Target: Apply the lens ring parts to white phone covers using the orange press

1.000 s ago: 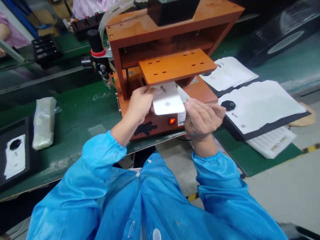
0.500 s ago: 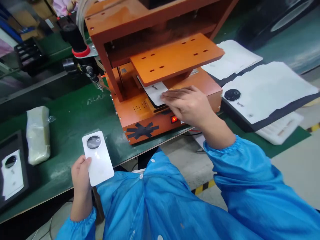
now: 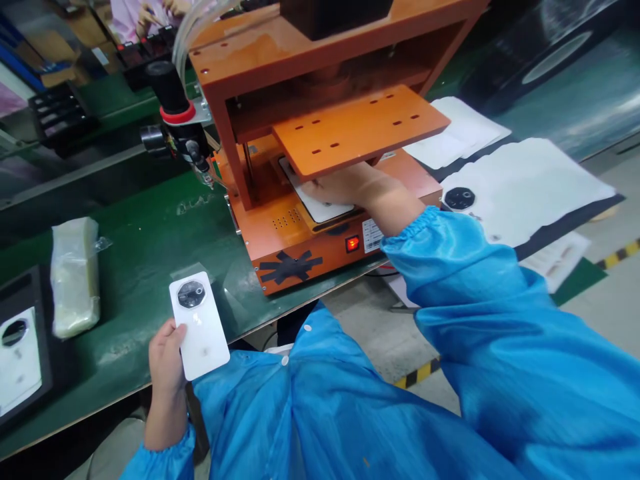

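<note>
Far left we have a black tray on the desk, cut by the frame edge, with white panels lying in it, a dark round camera patch on the top one. Behind it, up on the far side, a black slotted tray; contents too dark to read. Just right of the first tray, a clear bag with a pale yellowish block inside. Top left, a co-worker's hands over a black bin; contents unclear. Our left hand is low at the desk's front edge, forearm pointing up from the sleeve, thumb on top: grip pinched on the left edge of the held panel, white, camera patch at the far end, tilted slightly. Centre: orange press, red switch lit. Its fixture has a second panel seated in it, white face up, partly hidden by the raised plate. Our right hand reaches in from the right, under that plate and over the second panel, wrist bent leftward; fingertips partly covered, so we can't tell whether that grip is grasping. Right: black slab bearing overlapping white panels, another white stack behind.
</note>
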The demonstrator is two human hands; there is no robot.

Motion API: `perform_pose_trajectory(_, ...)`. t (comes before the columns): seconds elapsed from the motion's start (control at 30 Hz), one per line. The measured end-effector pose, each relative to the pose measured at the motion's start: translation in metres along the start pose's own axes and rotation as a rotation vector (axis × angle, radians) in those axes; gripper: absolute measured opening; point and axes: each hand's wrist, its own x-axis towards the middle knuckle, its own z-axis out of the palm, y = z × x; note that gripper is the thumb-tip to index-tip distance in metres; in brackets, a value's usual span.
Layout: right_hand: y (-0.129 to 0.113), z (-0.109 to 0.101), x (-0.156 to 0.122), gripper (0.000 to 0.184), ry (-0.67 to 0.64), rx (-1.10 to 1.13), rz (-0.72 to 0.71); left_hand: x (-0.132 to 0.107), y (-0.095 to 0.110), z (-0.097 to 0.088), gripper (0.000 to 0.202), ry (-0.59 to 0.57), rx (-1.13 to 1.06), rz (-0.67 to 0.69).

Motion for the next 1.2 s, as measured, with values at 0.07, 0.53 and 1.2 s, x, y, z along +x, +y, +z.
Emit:
perform_pose_trajectory(0.07,-0.005,0.0,0.002,0.046,0.03,0.014,-0.003,0.0,-0.003,-0.001,0.031,-0.004,-0.023,0.007)
perform_pose_trajectory(0.53,-0.016,-0.005,-0.147,0.035,0.733,0.109,0.378,-0.059,0.029,0.064,0.026,-0.639,0.755,1.394)
perform_pose_trajectory(1.2,-0.008,0.035,-0.237,0.055,0.64,-0.223,0.424,-0.061,0.014,0.132,0.029,-0.378,1.173,1.569)
